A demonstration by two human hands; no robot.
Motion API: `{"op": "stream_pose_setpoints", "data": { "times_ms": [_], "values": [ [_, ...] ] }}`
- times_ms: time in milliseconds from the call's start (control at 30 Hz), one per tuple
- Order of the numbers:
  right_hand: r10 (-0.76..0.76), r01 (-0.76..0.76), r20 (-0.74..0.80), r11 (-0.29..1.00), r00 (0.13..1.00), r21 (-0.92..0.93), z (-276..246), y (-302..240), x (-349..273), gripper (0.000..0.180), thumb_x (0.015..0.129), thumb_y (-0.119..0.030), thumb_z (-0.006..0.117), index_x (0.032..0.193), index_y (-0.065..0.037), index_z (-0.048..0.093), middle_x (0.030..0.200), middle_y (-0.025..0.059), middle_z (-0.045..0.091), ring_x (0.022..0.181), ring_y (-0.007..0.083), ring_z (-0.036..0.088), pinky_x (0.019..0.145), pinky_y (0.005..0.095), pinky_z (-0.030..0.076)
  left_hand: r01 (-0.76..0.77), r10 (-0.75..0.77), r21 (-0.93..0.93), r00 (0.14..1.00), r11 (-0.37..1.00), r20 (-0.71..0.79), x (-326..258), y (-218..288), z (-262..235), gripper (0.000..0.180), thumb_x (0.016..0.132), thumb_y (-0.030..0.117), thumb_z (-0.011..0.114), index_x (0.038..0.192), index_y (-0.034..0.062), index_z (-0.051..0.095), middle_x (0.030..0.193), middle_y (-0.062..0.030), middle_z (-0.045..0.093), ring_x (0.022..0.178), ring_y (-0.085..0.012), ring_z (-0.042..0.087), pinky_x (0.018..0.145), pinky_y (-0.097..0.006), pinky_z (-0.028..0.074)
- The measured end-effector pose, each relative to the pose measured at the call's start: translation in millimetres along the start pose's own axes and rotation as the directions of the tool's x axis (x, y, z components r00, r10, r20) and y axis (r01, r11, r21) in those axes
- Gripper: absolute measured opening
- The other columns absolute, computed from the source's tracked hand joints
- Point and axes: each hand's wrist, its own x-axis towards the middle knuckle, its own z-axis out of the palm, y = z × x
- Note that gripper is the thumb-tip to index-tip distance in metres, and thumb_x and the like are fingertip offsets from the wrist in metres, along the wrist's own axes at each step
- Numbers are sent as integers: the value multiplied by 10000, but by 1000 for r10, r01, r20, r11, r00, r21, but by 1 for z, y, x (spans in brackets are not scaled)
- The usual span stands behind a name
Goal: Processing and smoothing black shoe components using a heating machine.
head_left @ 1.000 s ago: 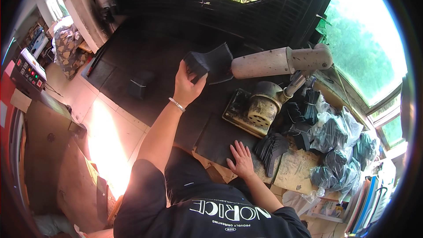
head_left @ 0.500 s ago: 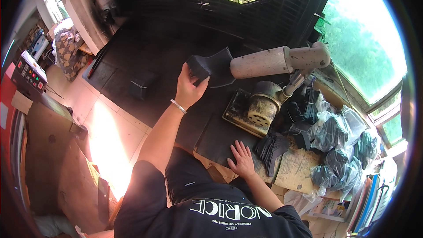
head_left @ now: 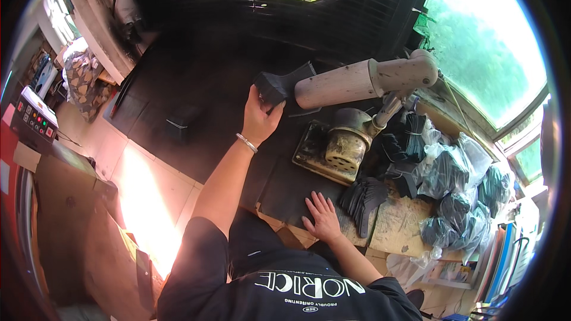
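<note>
My left hand (head_left: 259,120) is raised in front of me and grips a black sock-like fabric piece (head_left: 279,86) that is pulled over the tip of a pale, foot-shaped form (head_left: 342,85). The form juts out to the left from a post on a rusty metal machine base (head_left: 333,150). A thin bracelet sits on my left wrist. My right hand (head_left: 322,217) rests flat, fingers spread, on a dark mat (head_left: 291,190) at the near edge of the bench. A fanned stack of black fabric pieces (head_left: 364,198) lies just right of that hand.
Clear plastic bags of dark fabric pieces (head_left: 452,178) pile up on the right by the window. A dark box (head_left: 181,123) stands on the floor mat to the left. A control panel with coloured buttons (head_left: 34,120) is at the far left.
My left hand has shifted slightly right, working the black piece further onto the form's tip. My right hand has stayed flat on the mat.
</note>
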Motion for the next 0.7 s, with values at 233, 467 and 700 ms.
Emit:
{"op": "stream_pose_setpoints", "data": {
  "times_ms": [233,467,700],
  "values": [
    [16,-16,4,1000,1000,0,-1,0,1,616,883,-396,597,1407,-98,471,1523,158,360,1410,338,329,1153,488,247,9,-7,-85,1000,996,21,5,-14,9,456,833,-69,643,1224,-14,415,1151,-111,571,1064,-163,601,905,-283,501],
    [17,-17,14,1000,1000,13,-3,0,1,611,885,-399,596,1402,-97,478,1524,150,361,1418,330,319,1159,484,235,8,-3,-116,999,993,46,3,-24,10,521,833,-94,653,1286,9,417,1231,-84,542,1151,-163,545,984,-303,465],
    [21,-21,11,999,1000,42,-5,-2,1,615,866,-365,622,1391,-75,484,1519,170,361,1419,339,316,1162,487,225,2,1,-118,1000,993,30,2,-14,8,464,835,-69,651,1227,-8,410,1173,-116,575,1081,-162,581,934,-303,485]
  ]
}}
